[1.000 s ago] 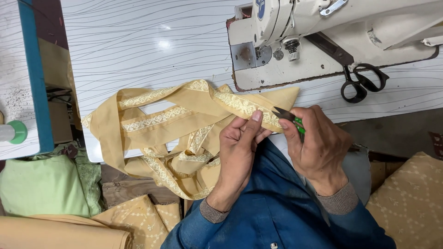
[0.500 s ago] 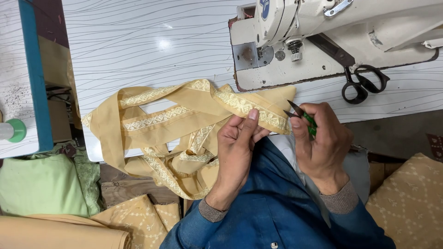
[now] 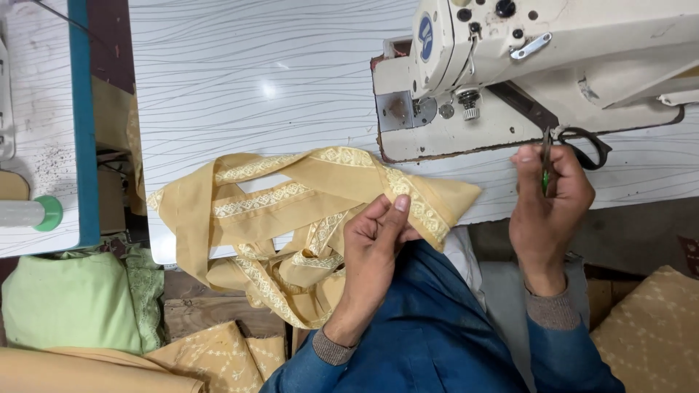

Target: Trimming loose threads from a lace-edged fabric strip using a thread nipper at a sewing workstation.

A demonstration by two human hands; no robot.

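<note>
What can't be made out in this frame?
- Head view: the green-handled snips are mostly hidden inside the right hand.
- The black scissors are partly covered by that hand.
- The sewing machine is cut off by the top and right edges.
- The needle area is hidden by the machine head.

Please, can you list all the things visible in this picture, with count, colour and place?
Fabric strips: several, tan with pale lace trim, table's front edge.
Sewing machine: one, cream, upper right.
Scissors: one, black handles, beside the machine.
Table: one, white with wavy lines, centre.
Green cloth: one pile, lower left.
Thread snips: one, green, in right hand.
Left hand: one, fingers holding strip end.
Right hand: one, near the scissors.
</note>
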